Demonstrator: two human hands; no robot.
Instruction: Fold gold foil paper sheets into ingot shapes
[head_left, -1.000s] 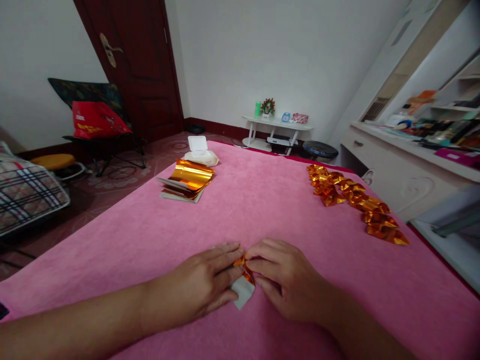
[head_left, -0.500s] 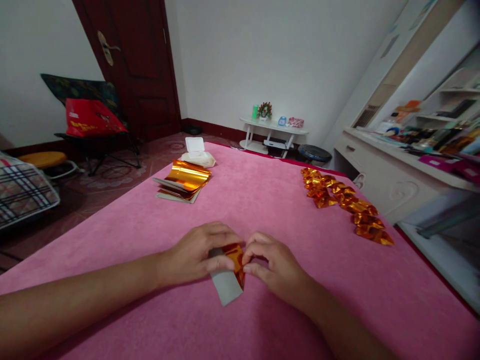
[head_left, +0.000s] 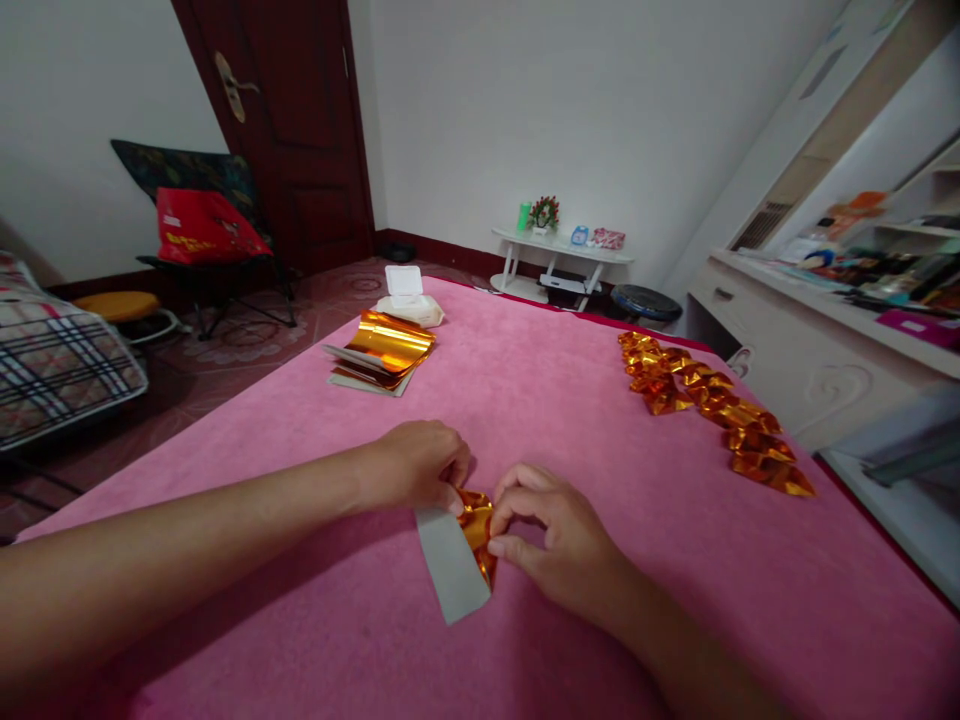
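Note:
A sheet of gold foil paper (head_left: 454, 570), partly folded, lies on the pink tablecloth (head_left: 300, 620) close to me. Its dull grey back faces up on the left, while shiny gold folds show along the right. My left hand (head_left: 420, 465) has its fingers curled and pinches the far end of the sheet. With thumb and fingertips closed on the gold right edge, my right hand (head_left: 551, 535) grips the same sheet. Part of the fold is hidden behind the fingers.
A stack of gold foil sheets (head_left: 386, 345) rests at the back left, with an opened white wipes packet (head_left: 411, 305) behind it. Several folded gold foil pieces (head_left: 712, 400) lie in rows on the right. A white dresser (head_left: 787, 350) stands beyond the table's right edge.
My left hand has drawn back to the sheet's far end and curled its fingers, uncovering more of the grey back. My right hand stays on the right edge. The view has shifted slightly.

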